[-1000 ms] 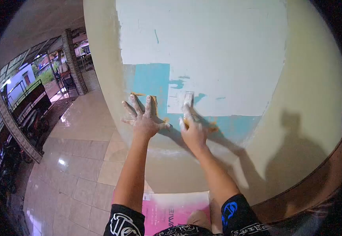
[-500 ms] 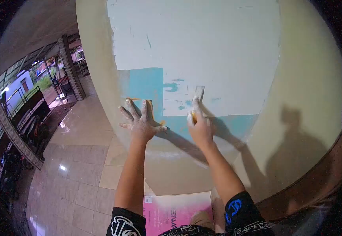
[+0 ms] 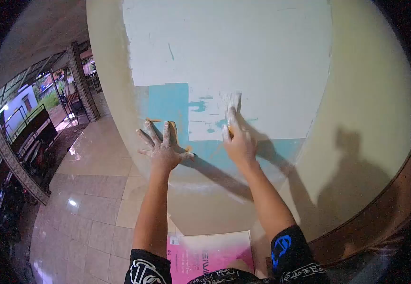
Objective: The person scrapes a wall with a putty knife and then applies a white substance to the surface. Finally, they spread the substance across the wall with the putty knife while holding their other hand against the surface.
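My left hand, dusted white, presses with its fingers spread against the turquoise patch of the wall. Under its fingertips lies a flat piece with orange-brown edges, mostly hidden by the hand. My right hand is closed on a scraper, whose pale blade lies on the white-coated area of the wall. A bit of yellow shows between the fingers. Turquoise streaks show through the white beside the blade.
Cream wall surrounds the coated area, with my shadow on its right. A pink printed board lies below me. Glossy floor tiles stretch left to a pillar and a railing. A brown band runs along the lower right.
The scraper blade is turned and now shows its broad face. My right hand has shifted slightly on the wall. The view has moved a little; my left hand stays on the same patch.
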`<state>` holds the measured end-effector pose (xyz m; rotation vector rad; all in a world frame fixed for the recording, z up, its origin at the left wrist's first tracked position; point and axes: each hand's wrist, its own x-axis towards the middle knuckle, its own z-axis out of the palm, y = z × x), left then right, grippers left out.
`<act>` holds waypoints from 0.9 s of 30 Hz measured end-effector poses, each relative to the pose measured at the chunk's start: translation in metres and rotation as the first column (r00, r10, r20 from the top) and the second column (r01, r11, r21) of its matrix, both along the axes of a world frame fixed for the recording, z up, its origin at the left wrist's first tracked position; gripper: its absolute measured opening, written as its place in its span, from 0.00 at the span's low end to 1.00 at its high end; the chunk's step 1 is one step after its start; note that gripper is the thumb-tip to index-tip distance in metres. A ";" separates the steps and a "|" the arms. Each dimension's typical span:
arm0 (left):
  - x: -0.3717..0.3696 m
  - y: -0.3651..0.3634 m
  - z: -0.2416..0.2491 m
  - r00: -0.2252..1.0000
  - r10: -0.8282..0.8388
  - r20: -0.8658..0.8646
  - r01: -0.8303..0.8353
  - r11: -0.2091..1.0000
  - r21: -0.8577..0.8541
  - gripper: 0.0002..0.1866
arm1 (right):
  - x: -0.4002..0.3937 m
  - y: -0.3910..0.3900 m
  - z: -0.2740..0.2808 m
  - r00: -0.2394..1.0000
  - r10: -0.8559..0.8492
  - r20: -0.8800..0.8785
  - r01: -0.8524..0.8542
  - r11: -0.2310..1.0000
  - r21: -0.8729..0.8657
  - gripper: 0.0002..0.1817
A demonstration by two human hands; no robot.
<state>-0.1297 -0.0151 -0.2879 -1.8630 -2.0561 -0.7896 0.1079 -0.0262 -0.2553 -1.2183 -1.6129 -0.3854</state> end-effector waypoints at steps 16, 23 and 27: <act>0.044 -0.002 0.041 0.970 -0.216 -0.108 0.240 0.819 0.521 0.68 | 0.056 0.018 -0.024 1.000 -0.019 -0.010 0.020 0.993 0.115 0.33; 0.118 0.019 0.067 0.962 -0.261 -0.080 0.269 0.850 0.454 0.72 | 0.077 0.008 0.012 0.999 -0.032 -0.038 0.028 0.994 -0.106 0.33; 0.123 0.015 0.070 0.973 -0.230 -0.027 0.222 0.888 0.403 0.74 | 0.083 0.005 -0.012 0.996 -0.063 -0.059 0.054 0.989 -0.136 0.34</act>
